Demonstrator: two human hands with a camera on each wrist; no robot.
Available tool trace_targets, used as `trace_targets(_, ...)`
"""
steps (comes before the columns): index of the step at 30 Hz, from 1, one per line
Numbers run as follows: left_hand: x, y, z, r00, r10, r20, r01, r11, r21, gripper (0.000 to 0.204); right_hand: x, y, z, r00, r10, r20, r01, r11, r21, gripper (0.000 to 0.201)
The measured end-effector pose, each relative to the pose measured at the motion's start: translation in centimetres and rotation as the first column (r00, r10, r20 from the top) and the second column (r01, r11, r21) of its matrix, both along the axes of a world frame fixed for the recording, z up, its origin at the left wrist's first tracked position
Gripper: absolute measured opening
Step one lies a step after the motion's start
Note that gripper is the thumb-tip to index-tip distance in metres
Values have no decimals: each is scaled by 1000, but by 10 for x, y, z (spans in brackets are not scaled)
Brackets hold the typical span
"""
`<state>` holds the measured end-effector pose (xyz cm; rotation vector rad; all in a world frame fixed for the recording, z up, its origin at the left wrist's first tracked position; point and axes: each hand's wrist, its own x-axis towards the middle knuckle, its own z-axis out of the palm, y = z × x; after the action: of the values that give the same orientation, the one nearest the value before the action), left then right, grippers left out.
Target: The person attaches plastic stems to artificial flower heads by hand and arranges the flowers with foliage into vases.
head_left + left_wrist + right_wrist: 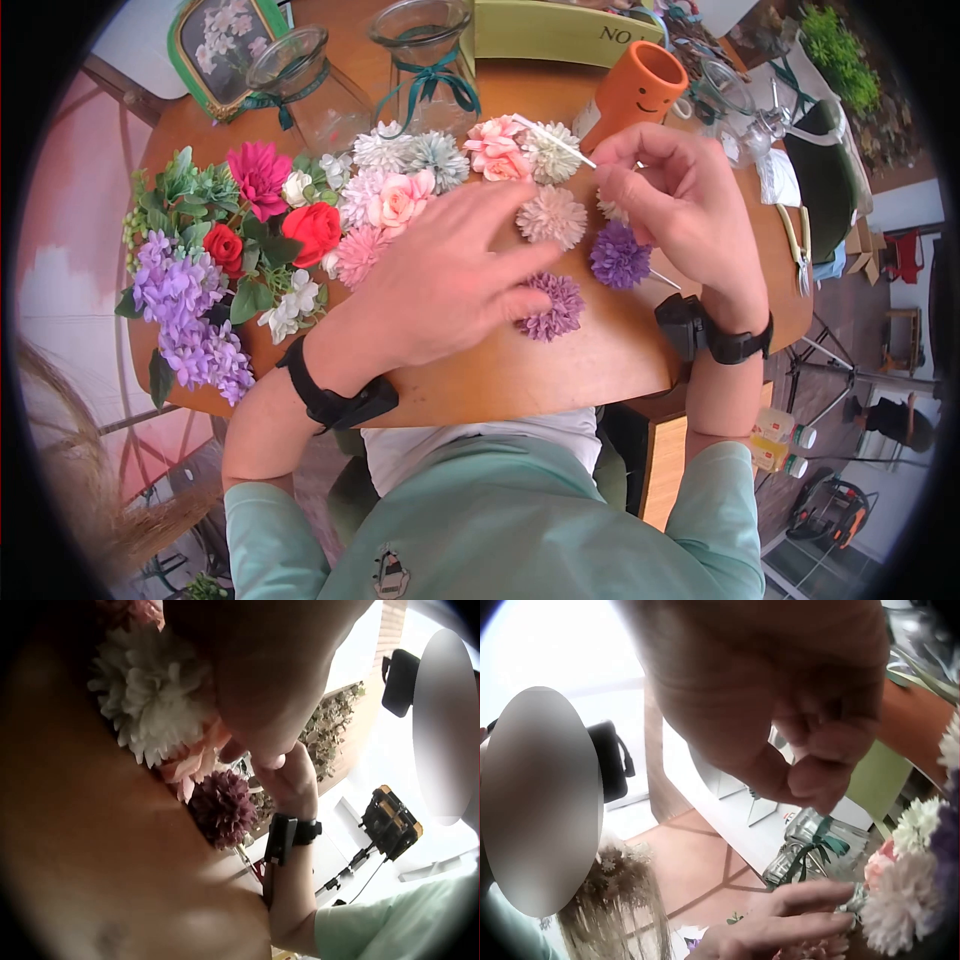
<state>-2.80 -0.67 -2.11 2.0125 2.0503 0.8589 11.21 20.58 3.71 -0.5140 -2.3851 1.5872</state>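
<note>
My right hand [690, 200] pinches the end of a thin white stick [555, 140], which slants over a pale green-white flower [550, 158]. Its fingers are bunched together in the right wrist view. My left hand [440, 275] hovers palm down with fingers spread, its thumb by a mauve pompom flower [552, 308]; whether they touch I cannot tell. Between the hands lie a pale beige-pink flower [552, 218] and a purple flower [620, 255]. Pink roses [495, 150] and a grey-blue flower [437, 160] lie beyond the left fingers.
Red, magenta and lilac flowers [180, 290] with leaves cover the table's left side. Behind stand two glass vases [425, 95] with green ribbons, a framed picture [225, 50], a green box [550, 30] and an orange smiling cup [635, 95]. Pliers [798, 245] lie at the right edge.
</note>
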Motion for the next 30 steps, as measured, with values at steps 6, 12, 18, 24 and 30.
trace_targets(6, 3, 9, -11, 981, -98, -169, 100, 995, 7, 71, -7, 0, -21, 997, -53, -62, 34, 959, -282, 15)
trace_targets(12, 2, 5, -17, 998, -62, -22, 61, 998, -8, 75, -5, 0, -26, 987, -93, -128, 54, 958, -280, 13)
trace_targets(18, -14, -11, -3, 939, 39, 343, -53, 998, 32, 49, -6, -4, -32, 984, -85, -156, 27, 940, -340, 12)
trace_targets(24, -14, -7, -14, 521, -89, 849, -330, 896, 296, 44, -5, -27, -23, 991, -50, -123, -2, 922, -386, 13)
trace_targets(30, -15, -12, -24, 382, -34, 923, -433, 876, 212, 27, 1, -29, -30, 976, -44, -214, -15, 964, -265, 10)
